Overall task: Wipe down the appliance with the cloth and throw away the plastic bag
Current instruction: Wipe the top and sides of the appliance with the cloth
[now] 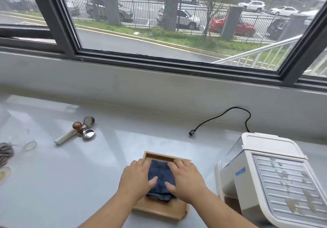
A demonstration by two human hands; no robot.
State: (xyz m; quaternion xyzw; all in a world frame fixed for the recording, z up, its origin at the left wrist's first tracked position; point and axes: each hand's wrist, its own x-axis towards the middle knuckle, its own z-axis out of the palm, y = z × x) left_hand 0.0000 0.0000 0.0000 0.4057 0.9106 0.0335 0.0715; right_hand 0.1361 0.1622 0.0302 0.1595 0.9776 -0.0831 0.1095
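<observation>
Folded dark blue ribbed cloth (160,180), soft and thick, lying in a shallow rectangular bamboo tray (159,208) near the front edge of the pale grey glossy worktop (88,174), about midway along it. Long axis of cloth running front to back, away from the body. Left hand (136,180) pressed flat on its left side, right hand (187,180) flat on its right side; fingers (141,162) spread and reaching toward the tray's far rim, thumbs resting on the fabric, nothing pinched or lifted yet. Both hands equally near, directly over the cloth, so a pick-up likely needs only a closing of the fingers around the folded edges.

White plastic espresso machine with ribbed metal top plate (276,180) standing just right of the tray, toward the worktop's right front corner, nearer the right hand; plate hard, slotted, marked with pale smudges. Black power cord with plug (221,118) lying loose behind it, unplugged. Toward the left: wooden-knobbed metal tamper (78,127) beside two round steel filter baskets (89,133). No plastic bag clearly made out.
</observation>
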